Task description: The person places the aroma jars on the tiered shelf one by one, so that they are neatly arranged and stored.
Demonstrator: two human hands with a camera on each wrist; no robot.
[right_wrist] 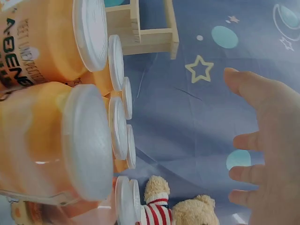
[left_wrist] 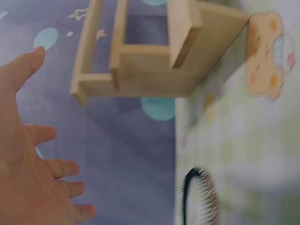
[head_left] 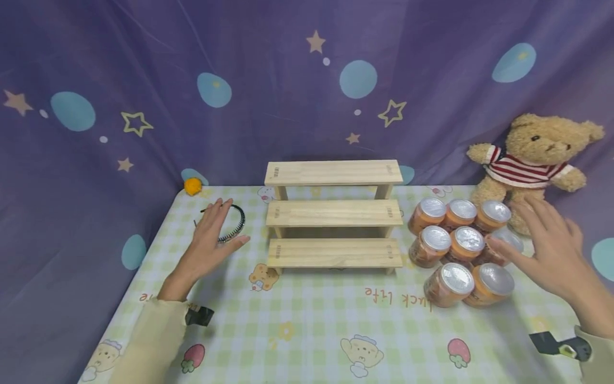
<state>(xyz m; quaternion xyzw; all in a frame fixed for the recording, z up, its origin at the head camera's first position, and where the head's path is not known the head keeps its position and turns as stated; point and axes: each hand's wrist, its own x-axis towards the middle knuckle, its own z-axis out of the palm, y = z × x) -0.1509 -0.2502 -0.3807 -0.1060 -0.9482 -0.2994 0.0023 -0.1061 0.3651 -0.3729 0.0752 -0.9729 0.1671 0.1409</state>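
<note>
While left hand and right hand extend loose fingers, only the right-wrist view shows black lettering on orange, silver-lidded, cylindrical jars.

Soft light, glinting lids, tablecloth blurred in left wrist view

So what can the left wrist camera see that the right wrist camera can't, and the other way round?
Only the left wrist view shows the person's left grip and the curved black toothed hairband.

Only the right wrist view shows the person's right grip, the see-through jars with orange contents and silvery lids, and the fuzzy tan teddy bear in its red-and-white striped top.

Both show part of the pale wooden stepped shelf and the purple-blue curtain printed with stars and teal spots.
</note>
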